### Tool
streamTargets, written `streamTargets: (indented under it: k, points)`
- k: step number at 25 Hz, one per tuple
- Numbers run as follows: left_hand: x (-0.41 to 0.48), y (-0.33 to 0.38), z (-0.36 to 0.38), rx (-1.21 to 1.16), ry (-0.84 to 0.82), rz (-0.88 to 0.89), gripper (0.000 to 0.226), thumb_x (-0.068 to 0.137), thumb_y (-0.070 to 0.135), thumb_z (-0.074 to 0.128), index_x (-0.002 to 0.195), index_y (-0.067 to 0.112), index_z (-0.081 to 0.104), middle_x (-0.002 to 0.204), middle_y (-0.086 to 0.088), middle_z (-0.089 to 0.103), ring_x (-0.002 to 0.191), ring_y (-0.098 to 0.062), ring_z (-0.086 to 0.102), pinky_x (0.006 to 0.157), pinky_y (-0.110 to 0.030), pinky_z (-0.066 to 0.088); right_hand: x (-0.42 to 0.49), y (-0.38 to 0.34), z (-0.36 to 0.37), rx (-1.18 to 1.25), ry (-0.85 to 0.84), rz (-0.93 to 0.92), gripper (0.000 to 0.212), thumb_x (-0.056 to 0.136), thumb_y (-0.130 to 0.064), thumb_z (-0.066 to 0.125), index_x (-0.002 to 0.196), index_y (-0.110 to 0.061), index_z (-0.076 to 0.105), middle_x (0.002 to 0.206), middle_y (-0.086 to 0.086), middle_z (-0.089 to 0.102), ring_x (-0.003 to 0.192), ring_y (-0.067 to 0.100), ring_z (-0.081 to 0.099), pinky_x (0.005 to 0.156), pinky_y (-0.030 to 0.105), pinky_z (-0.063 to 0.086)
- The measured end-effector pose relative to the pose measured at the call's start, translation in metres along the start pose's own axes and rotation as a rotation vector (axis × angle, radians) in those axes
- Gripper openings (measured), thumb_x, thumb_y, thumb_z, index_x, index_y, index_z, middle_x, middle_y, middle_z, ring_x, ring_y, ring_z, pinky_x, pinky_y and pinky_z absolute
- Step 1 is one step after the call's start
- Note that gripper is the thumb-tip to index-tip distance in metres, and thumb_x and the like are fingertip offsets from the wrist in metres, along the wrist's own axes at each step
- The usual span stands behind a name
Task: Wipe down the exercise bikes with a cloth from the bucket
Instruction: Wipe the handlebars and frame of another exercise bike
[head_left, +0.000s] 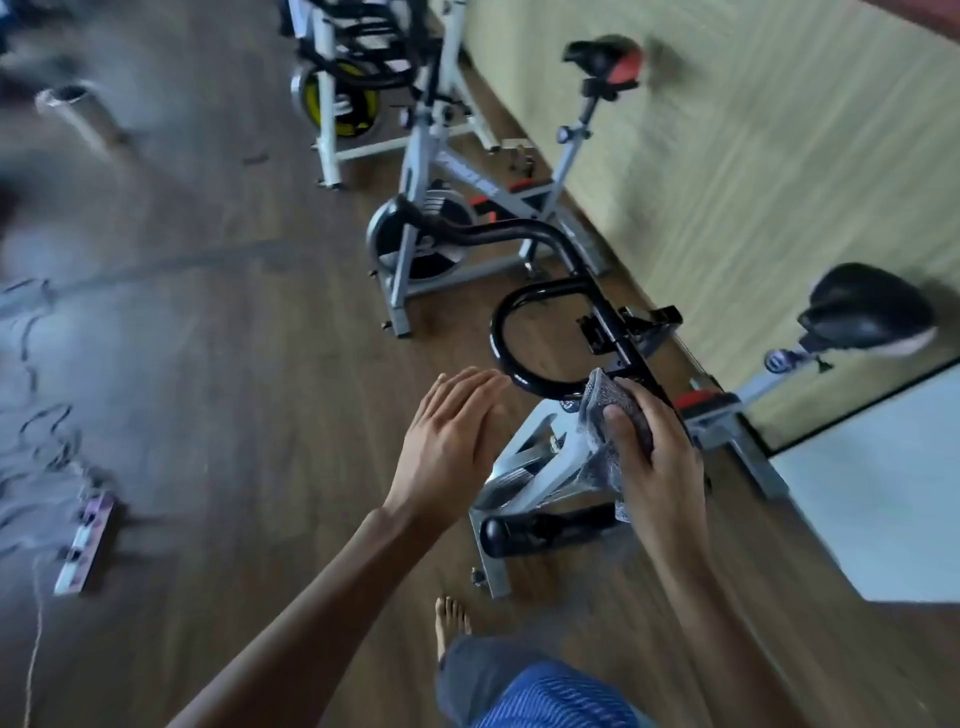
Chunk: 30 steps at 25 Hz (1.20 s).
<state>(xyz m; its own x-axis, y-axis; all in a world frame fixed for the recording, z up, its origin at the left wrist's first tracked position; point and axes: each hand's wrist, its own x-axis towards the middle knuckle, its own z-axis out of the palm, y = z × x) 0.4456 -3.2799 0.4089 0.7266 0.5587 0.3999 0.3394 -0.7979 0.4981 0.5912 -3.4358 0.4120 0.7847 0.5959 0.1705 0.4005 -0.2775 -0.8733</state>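
The nearest exercise bike (545, 467) stands right in front of me, with a grey frame and a black looped handlebar (506, 332). My right hand (660, 457) grips a grey cloth (605, 410) wrapped around the handlebar's stem. My left hand (452, 436) hovers flat with straight fingers just left of the handlebar loop, holding nothing. The bike's black saddle (867, 306) is at the right. No bucket is in view.
A second grey bike (441, 208) with a red-and-black saddle (605, 57) stands behind, and a third with a yellow wheel (343, 104) farther back. A yellow-green wall (753, 156) runs along the right. A power strip (85, 540) and cables lie on the wooden floor at left. My bare foot (452, 621) is below.
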Motion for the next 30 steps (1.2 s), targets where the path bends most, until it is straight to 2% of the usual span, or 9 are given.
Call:
streamTargets:
  k: [4, 7, 9, 13, 16, 21, 23, 26, 30]
  points:
    - [0.043, -0.028, 0.015, -0.07, -0.09, 0.24, 0.034, 0.103, 0.02, 0.044, 0.122, 0.006, 0.067, 0.122, -0.005, 0.069, 0.119, -0.022, 0.061, 0.107, -0.04, 0.044, -0.003, -0.02, 0.028, -0.004, 0.192, 0.158, 0.032, 0.102, -0.026, 0.055, 0.131, -0.014, 0.062, 0.118, -0.027, 0.056, 0.106, -0.022, 0.048, 0.087, -0.006, 0.029]
    - [0.075, -0.037, 0.029, -0.153, -0.216, 0.34, 0.031, 0.102, 0.018, 0.045, 0.123, 0.008, 0.066, 0.123, -0.003, 0.068, 0.12, -0.021, 0.059, 0.108, -0.04, 0.042, 0.001, -0.032, 0.043, -0.105, 0.389, 0.251, 0.037, 0.101, -0.024, 0.057, 0.136, -0.011, 0.059, 0.134, -0.005, 0.059, 0.12, -0.002, 0.047, 0.091, -0.009, 0.023]
    - [0.089, -0.035, 0.042, -0.215, -0.313, 0.367, 0.03, 0.101, 0.015, 0.048, 0.123, 0.009, 0.066, 0.124, -0.002, 0.067, 0.122, -0.02, 0.058, 0.108, -0.044, 0.041, 0.005, -0.034, 0.052, -0.158, 0.479, 0.344, 0.037, 0.103, -0.026, 0.056, 0.137, -0.014, 0.058, 0.139, -0.002, 0.058, 0.126, 0.006, 0.047, 0.094, -0.008, 0.021]
    - [0.12, -0.031, 0.075, -0.373, -0.471, 0.424, 0.034, 0.1, 0.021, 0.043, 0.125, 0.012, 0.064, 0.126, -0.002, 0.066, 0.122, -0.02, 0.057, 0.108, -0.048, 0.041, 0.027, -0.026, 0.067, -0.266, 0.696, 0.438, 0.032, 0.102, -0.025, 0.058, 0.132, -0.016, 0.062, 0.133, -0.002, 0.062, 0.12, 0.01, 0.054, 0.095, 0.001, 0.03]
    - [0.139, -0.021, 0.09, -0.52, -0.562, 0.452, 0.04, 0.101, 0.027, 0.04, 0.128, 0.009, 0.061, 0.128, -0.004, 0.064, 0.122, -0.019, 0.056, 0.105, -0.036, 0.044, 0.042, -0.017, 0.06, -0.432, 0.775, 0.432, 0.03, 0.1, -0.022, 0.06, 0.128, -0.012, 0.064, 0.131, 0.001, 0.062, 0.121, 0.017, 0.056, 0.101, 0.022, 0.041]
    - [0.141, 0.008, 0.108, -0.727, -0.683, 0.45, 0.037, 0.1, 0.014, 0.044, 0.133, 0.002, 0.056, 0.13, -0.011, 0.06, 0.123, -0.02, 0.054, 0.105, -0.01, 0.033, 0.061, 0.011, 0.055, -0.619, 0.632, 0.431, 0.03, 0.1, -0.021, 0.054, 0.124, -0.005, 0.062, 0.122, 0.009, 0.062, 0.116, 0.026, 0.055, 0.102, 0.047, 0.047]
    - [0.137, 0.021, 0.112, -0.751, -0.72, 0.414, 0.04, 0.101, 0.016, 0.041, 0.136, 0.003, 0.054, 0.135, -0.01, 0.058, 0.127, -0.019, 0.052, 0.107, -0.012, 0.033, 0.063, 0.017, 0.066, -0.69, 0.437, 0.571, 0.043, 0.103, -0.026, 0.047, 0.141, -0.007, 0.049, 0.145, 0.013, 0.049, 0.141, 0.032, 0.039, 0.116, 0.053, 0.033]
    - [0.13, 0.035, 0.122, -0.767, -0.764, 0.353, 0.046, 0.102, 0.023, 0.033, 0.141, 0.004, 0.049, 0.144, -0.008, 0.053, 0.134, -0.014, 0.047, 0.111, -0.013, 0.031, 0.055, 0.016, 0.065, -0.679, 0.254, 0.744, 0.073, 0.103, -0.043, 0.037, 0.161, -0.015, 0.004, 0.169, 0.002, -0.004, 0.155, 0.022, -0.013, 0.126, 0.048, -0.004]
    - [0.119, 0.042, 0.137, -0.726, -0.817, 0.445, 0.05, 0.103, 0.029, 0.029, 0.144, 0.006, 0.047, 0.149, -0.01, 0.047, 0.141, -0.02, 0.039, 0.117, -0.034, 0.034, 0.027, 0.006, 0.039, -0.677, 0.224, 0.831, 0.102, 0.092, -0.054, 0.053, 0.158, -0.019, -0.017, 0.166, 0.0, -0.021, 0.151, 0.02, -0.024, 0.12, 0.06, -0.016]
